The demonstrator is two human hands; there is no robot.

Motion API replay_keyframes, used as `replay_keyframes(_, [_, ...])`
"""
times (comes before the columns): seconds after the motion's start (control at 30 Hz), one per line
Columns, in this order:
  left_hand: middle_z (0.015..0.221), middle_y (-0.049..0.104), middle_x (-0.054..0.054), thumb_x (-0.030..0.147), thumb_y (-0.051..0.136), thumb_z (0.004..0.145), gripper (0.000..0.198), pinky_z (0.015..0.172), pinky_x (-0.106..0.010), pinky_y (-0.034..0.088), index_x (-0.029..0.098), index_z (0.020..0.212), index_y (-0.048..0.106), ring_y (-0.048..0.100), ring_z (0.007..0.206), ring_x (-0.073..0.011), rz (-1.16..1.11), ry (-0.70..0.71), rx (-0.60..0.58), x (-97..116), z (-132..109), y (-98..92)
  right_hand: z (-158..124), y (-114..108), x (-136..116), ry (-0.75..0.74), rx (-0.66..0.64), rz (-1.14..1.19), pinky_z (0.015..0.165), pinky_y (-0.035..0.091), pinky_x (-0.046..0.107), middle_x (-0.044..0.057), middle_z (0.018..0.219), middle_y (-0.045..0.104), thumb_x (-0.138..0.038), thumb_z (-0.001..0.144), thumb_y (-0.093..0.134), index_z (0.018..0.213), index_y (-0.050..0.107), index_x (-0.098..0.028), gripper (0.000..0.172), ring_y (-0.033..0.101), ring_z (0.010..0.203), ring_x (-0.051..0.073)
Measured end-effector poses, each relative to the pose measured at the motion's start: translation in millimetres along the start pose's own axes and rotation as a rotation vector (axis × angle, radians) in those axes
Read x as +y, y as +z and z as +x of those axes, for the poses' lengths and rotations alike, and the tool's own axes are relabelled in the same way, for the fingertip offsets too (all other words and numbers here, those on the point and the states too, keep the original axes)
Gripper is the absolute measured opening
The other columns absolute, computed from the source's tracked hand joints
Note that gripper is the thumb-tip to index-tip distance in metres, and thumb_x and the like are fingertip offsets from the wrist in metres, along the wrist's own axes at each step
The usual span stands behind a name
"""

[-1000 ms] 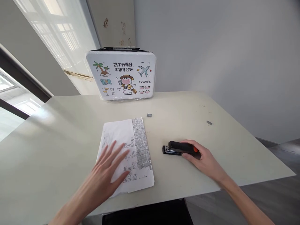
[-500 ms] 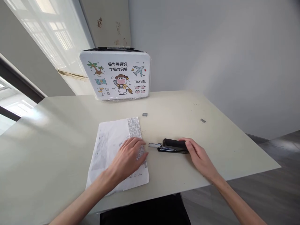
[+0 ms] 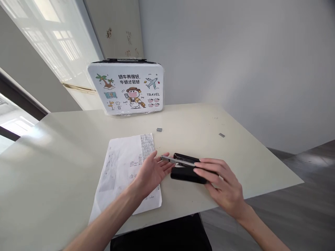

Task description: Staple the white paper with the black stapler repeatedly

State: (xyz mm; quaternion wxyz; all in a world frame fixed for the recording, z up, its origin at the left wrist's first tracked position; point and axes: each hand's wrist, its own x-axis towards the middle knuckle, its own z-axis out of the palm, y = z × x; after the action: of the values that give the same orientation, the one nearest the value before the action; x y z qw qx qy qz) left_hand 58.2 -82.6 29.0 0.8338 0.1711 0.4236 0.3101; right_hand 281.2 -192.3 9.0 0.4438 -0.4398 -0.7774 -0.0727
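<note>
A black stapler point(image 3: 187, 174) is gripped at its rear by my right hand point(image 3: 225, 184), raised a little and turned so its jaws spread apart. Its metal staple tray point(image 3: 180, 161) sticks out to the left between the two black halves. My left hand point(image 3: 154, 170) is palm up with fingers spread, its fingertips under or beside the tray's front end; whether they touch it I cannot tell. Below that hand lies a printed sheet of paper point(image 3: 123, 170), partly covered by my left forearm, with rows of staple-like marks down its right edge.
At the back of the table point(image 3: 73, 139) stands a white cartoon-printed case point(image 3: 128, 87) in clear wrap. Small strips of staples lie at the table's middle point(image 3: 159, 129) and right side point(image 3: 222, 135). A black seat point(image 3: 162, 237) sits below the front edge.
My right hand has turned the stapler over and moved it slightly left. My left hand has come off the paper and rolled palm up towards the staple tray. The view has shifted slightly.
</note>
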Motion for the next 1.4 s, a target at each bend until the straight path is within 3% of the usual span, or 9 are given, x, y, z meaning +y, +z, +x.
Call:
replay_keyframes(0.1, [0.114, 0.075, -0.016, 0.031, 0.037, 0.112, 0.035, 0.084, -0.034, 0.058, 0.012, 0.110, 0.067, 0.074, 0.102, -0.0252, -0.076, -0.003, 0.015, 0, 2, 16.5, 10, -2, -12, -0.154, -0.016, -0.121, 0.094, 0.063, 0.043, 0.010, 0.117, 0.078, 0.006, 0.089, 0.069, 0.128, 0.072, -0.022, 0.048, 0.068, 0.120, 0.026])
replay_keyframes(0.23, [0.115, 0.076, -0.017, 0.024, 0.041, 0.110, 0.033, 0.083, -0.034, 0.057, 0.012, 0.097, 0.068, 0.074, 0.103, -0.0253, -0.087, 0.014, 0.000, 3, 0, 20.2, 17, -1, -18, -0.242, 0.009, -0.215, 0.090, 0.062, 0.039, 0.009, 0.109, 0.081, 0.002, 0.087, 0.076, 0.116, 0.076, -0.019, 0.037, 0.071, 0.113, 0.024])
replay_keyframes(0.47, [0.114, 0.076, -0.017, 0.019, 0.044, 0.109, 0.032, 0.096, -0.034, 0.056, 0.008, 0.102, 0.073, 0.073, 0.109, -0.0247, -0.088, 0.033, -0.021, 3, 7, 10.0, 17, -2, -21, -0.250, 0.047, -0.279, 0.084, 0.061, 0.035, 0.006, 0.105, 0.083, 0.000, 0.090, 0.074, 0.112, 0.078, -0.022, 0.031, 0.073, 0.109, 0.020])
replay_keyframes(0.67, [0.115, 0.075, -0.019, 0.024, 0.045, 0.110, 0.035, 0.093, -0.033, 0.057, 0.005, 0.110, 0.073, 0.074, 0.105, -0.0243, -0.089, 0.025, -0.058, 2, 11, 8.6, 16, -1, -21, -0.257, 0.044, -0.297, 0.085, 0.058, 0.035, 0.005, 0.105, 0.084, -0.002, 0.087, 0.079, 0.112, 0.079, -0.023, 0.032, 0.074, 0.108, 0.020])
replay_keyframes(0.9, [0.108, 0.074, -0.016, 0.023, 0.045, 0.109, 0.035, 0.086, -0.033, 0.058, 0.009, 0.097, 0.074, 0.071, 0.088, -0.0205, -0.122, 0.035, -0.063, 1, 11, 8.7, 17, -2, -21, -0.248, 0.026, -0.314, 0.082, 0.057, 0.037, 0.003, 0.106, 0.084, -0.003, 0.089, 0.079, 0.112, 0.079, -0.024, 0.031, 0.074, 0.107, 0.022])
replay_keyframes(1.07, [0.087, 0.062, -0.007, 0.022, 0.054, 0.104, 0.031, 0.082, -0.030, 0.053, 0.014, 0.078, 0.067, 0.063, 0.079, -0.0159, -0.023, 0.120, -0.086, -1, 12, -1.4, 11, -7, -17, -0.064, 0.087, -0.208, 0.084, 0.060, 0.041, 0.005, 0.114, 0.079, 0.009, 0.090, 0.065, 0.122, 0.077, -0.032, 0.053, 0.070, 0.117, 0.026])
replay_keyframes(1.2, [0.074, 0.043, 0.003, 0.033, 0.067, 0.098, 0.016, 0.064, -0.026, 0.040, 0.021, 0.105, 0.074, 0.039, 0.063, -0.0123, 0.348, 0.412, -0.019, 0, 7, -13.8, 7, -5, -14, 0.176, 0.165, -0.032, 0.088, 0.064, 0.046, 0.004, 0.116, 0.075, 0.008, 0.090, 0.059, 0.123, 0.076, -0.039, 0.060, 0.066, 0.120, 0.027])
replay_keyframes(1.3, [0.073, 0.040, 0.004, 0.030, 0.070, 0.094, 0.037, 0.061, -0.027, 0.034, 0.026, 0.131, 0.071, 0.035, 0.063, -0.0145, 0.644, 0.584, 0.016, 0, -2, -15.1, 4, 1, -11, 0.317, 0.195, 0.057, 0.083, 0.066, 0.046, 0.004, 0.117, 0.073, 0.005, 0.092, 0.057, 0.121, 0.076, -0.040, 0.057, 0.066, 0.121, 0.028])
replay_keyframes(1.4, [0.072, 0.040, 0.003, 0.020, 0.073, 0.087, 0.047, 0.062, -0.027, 0.033, 0.025, 0.133, 0.072, 0.034, 0.064, -0.0166, 0.700, 0.681, -0.037, -7, -8, -8.7, 2, 10, -7, 0.356, 0.204, 0.099, 0.079, 0.067, 0.044, 0.005, 0.120, 0.073, 0.000, 0.092, 0.059, 0.123, 0.075, -0.039, 0.052, 0.066, 0.121, 0.028])
